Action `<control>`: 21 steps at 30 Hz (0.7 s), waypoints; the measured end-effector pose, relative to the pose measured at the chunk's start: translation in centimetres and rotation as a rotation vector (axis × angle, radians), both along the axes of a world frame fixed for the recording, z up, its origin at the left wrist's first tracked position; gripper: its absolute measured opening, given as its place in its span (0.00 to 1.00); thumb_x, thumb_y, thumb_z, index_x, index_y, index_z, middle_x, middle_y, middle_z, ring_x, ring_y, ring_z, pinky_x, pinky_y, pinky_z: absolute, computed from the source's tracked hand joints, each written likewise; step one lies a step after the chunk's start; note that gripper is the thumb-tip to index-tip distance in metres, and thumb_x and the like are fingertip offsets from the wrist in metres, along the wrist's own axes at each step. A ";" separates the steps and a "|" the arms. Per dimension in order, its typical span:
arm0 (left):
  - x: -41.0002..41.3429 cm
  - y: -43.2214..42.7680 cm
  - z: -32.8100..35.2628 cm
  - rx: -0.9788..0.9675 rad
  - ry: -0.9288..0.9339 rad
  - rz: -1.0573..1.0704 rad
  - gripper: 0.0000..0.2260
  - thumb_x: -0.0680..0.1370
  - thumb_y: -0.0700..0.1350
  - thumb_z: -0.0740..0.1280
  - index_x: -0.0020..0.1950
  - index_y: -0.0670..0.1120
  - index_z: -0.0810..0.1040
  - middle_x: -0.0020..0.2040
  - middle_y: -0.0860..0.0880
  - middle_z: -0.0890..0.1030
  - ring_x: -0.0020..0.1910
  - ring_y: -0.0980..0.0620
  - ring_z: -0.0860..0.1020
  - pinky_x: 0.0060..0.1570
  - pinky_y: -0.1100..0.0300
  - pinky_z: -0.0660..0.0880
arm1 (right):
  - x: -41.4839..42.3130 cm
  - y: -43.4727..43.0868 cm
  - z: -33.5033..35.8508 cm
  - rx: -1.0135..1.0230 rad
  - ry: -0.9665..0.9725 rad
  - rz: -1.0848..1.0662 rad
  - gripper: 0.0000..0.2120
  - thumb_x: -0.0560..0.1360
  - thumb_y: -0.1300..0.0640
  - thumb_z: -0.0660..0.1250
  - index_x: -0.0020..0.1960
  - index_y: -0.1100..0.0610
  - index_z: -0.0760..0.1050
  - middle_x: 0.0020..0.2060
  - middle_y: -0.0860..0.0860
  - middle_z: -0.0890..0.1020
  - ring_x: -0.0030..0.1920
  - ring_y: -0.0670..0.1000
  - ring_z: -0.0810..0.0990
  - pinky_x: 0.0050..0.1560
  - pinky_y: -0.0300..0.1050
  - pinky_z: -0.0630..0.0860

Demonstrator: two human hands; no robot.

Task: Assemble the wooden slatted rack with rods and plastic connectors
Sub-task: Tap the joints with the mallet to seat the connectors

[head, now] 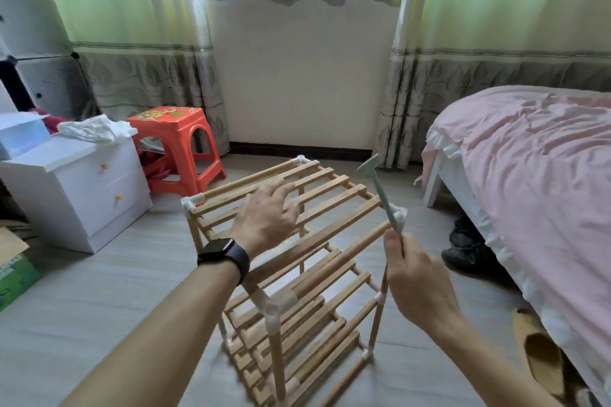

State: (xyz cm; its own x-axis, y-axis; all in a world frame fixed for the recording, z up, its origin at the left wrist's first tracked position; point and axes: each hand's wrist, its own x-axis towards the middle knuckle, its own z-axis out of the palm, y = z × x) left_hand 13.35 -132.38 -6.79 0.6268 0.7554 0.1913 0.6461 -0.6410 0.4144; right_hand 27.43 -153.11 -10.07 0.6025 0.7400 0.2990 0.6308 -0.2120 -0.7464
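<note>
Top tier: some slats of the rack (330, 188) lie under the spread left hand (264, 218).
Mallet grip: the lower handle of the mallet (380, 188) is buried in the right hand (416, 277), which pinches it.
Corner connector (398, 218): white, partly behind the mallet handle, smeared.
Lower tiers: motion-blurred, so the joints are unreadable. The nearest feet run off the bottom edge.
Bed (529, 175): cut by the right edge.
Slipper (542, 360): partly under the bed frill.
Shoes (469, 258): dark, half under the bed, count unclear.
Box (13, 271): cut by the left edge, print illegible.
</note>
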 end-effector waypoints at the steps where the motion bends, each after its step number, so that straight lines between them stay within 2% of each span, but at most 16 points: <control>1: -1.8 2.0 -0.4 0.018 0.039 0.088 0.26 0.84 0.55 0.57 0.81 0.52 0.58 0.82 0.49 0.56 0.80 0.48 0.54 0.78 0.43 0.53 | -0.7 0.6 -0.7 -0.047 0.006 0.037 0.23 0.80 0.34 0.51 0.44 0.52 0.69 0.28 0.49 0.73 0.26 0.47 0.74 0.27 0.40 0.71; 3: -5.4 5.6 -1.3 -0.049 0.080 0.287 0.27 0.83 0.56 0.56 0.81 0.50 0.58 0.82 0.46 0.54 0.81 0.46 0.51 0.78 0.40 0.50 | -1.8 2.0 -1.5 -0.130 0.012 0.063 0.25 0.76 0.28 0.55 0.47 0.50 0.68 0.36 0.48 0.76 0.34 0.48 0.77 0.36 0.44 0.76; 5: -8.5 8.6 -2.3 -0.147 0.092 0.439 0.32 0.80 0.62 0.56 0.80 0.49 0.59 0.82 0.44 0.55 0.81 0.44 0.52 0.77 0.37 0.51 | -2.8 3.5 -1.5 -0.189 0.062 0.055 0.23 0.76 0.29 0.60 0.50 0.50 0.68 0.41 0.48 0.79 0.40 0.47 0.80 0.41 0.47 0.79; 7: -10.3 10.3 -2.8 -0.218 0.075 0.438 0.43 0.70 0.71 0.55 0.79 0.47 0.62 0.80 0.43 0.60 0.79 0.42 0.56 0.75 0.38 0.56 | -3.2 4.6 -1.7 -0.194 0.123 0.049 0.18 0.78 0.37 0.64 0.51 0.52 0.69 0.41 0.48 0.80 0.39 0.47 0.81 0.41 0.49 0.80; 9: -10.9 10.8 -2.6 -0.295 -0.012 0.350 0.48 0.66 0.70 0.59 0.80 0.43 0.60 0.79 0.42 0.62 0.78 0.42 0.59 0.74 0.43 0.59 | -2.9 5.1 -1.9 -0.159 0.141 0.039 0.14 0.79 0.43 0.65 0.51 0.53 0.69 0.40 0.50 0.80 0.38 0.48 0.81 0.41 0.51 0.81; 12: -10.8 11.0 -2.6 -0.282 -0.098 0.272 0.42 0.70 0.65 0.72 0.76 0.42 0.66 0.72 0.41 0.71 0.69 0.41 0.71 0.65 0.46 0.69 | -0.3 5.7 -1.5 -0.158 0.159 0.030 0.11 0.81 0.49 0.63 0.52 0.56 0.68 0.42 0.54 0.79 0.38 0.51 0.79 0.40 0.50 0.79; 14: -10.4 9.9 -3.4 -0.202 -0.104 0.292 0.37 0.70 0.71 0.70 0.67 0.45 0.71 0.62 0.44 0.76 0.58 0.46 0.76 0.56 0.46 0.76 | 2.9 6.6 -0.6 -0.227 0.116 -0.059 0.12 0.82 0.50 0.61 0.55 0.59 0.66 0.43 0.56 0.78 0.40 0.53 0.79 0.39 0.51 0.77; 17: -8.6 5.5 -4.3 -0.115 -0.104 0.248 0.33 0.68 0.77 0.65 0.54 0.49 0.68 0.51 0.50 0.72 0.48 0.51 0.74 0.45 0.48 0.79 | 6.6 7.3 1.9 -0.407 -0.032 -0.282 0.21 0.83 0.43 0.58 0.61 0.62 0.66 0.46 0.55 0.75 0.39 0.53 0.76 0.38 0.50 0.73; 19: -7.1 1.9 -5.1 -0.081 -0.181 0.184 0.29 0.71 0.74 0.65 0.51 0.50 0.67 0.48 0.51 0.71 0.46 0.51 0.74 0.42 0.50 0.79 | 7.1 6.5 3.6 -0.433 -0.176 -0.356 0.26 0.83 0.39 0.52 0.61 0.62 0.71 0.51 0.58 0.75 0.40 0.53 0.75 0.39 0.47 0.70; 21: -5.8 -0.9 -6.5 -0.009 -0.273 0.105 0.21 0.76 0.65 0.67 0.52 0.49 0.67 0.48 0.52 0.72 0.45 0.51 0.76 0.41 0.51 0.79 | 5.4 4.7 5.1 -0.345 -0.299 -0.325 0.27 0.84 0.41 0.46 0.58 0.60 0.75 0.51 0.59 0.77 0.45 0.58 0.75 0.46 0.50 0.69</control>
